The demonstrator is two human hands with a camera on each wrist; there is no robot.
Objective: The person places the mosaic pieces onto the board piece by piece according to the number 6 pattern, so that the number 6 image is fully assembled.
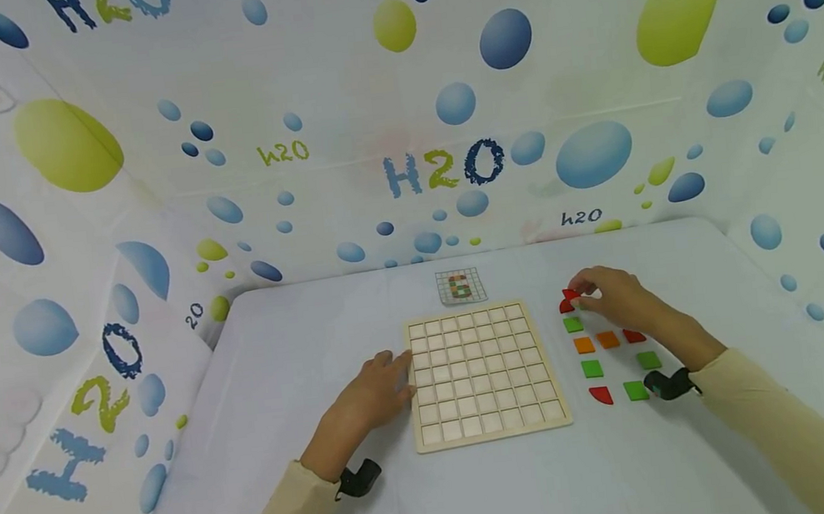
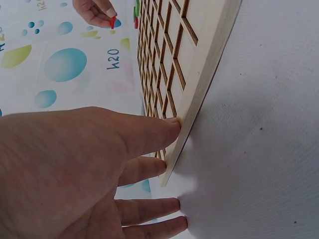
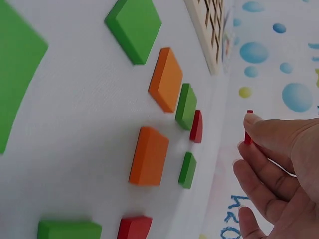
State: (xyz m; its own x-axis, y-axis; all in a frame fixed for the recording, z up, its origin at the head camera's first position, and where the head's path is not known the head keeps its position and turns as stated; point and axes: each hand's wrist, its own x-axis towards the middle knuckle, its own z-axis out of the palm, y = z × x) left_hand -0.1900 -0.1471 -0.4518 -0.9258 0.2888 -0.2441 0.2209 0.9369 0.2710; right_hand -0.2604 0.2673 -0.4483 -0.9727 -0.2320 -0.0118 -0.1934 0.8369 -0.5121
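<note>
A wooden grid board (image 1: 495, 437) lies flat on the white table. At its left edge rests my left hand (image 1: 377, 390), thumb and forefinger touching the rim with fairly straight fingers in the left wrist view. My right hand (image 1: 616, 298) is raised over the far end of the loose pieces. Between its thumb and fingertips it pinches a thin red piece (image 3: 248, 128), seen edge-on and above the tabletop in the right wrist view. Another red piece (image 3: 197, 127) lies on the table beside a green square piece (image 3: 186, 107).
Right of the board are several flat pieces: green squares (image 1: 592, 369), orange squares (image 1: 584, 345) and a red rounded-edge piece (image 1: 601, 395). A small gridded card (image 1: 461, 286) with a coloured pattern lies behind the board. Printed cloth (image 1: 343, 172) hangs around the table.
</note>
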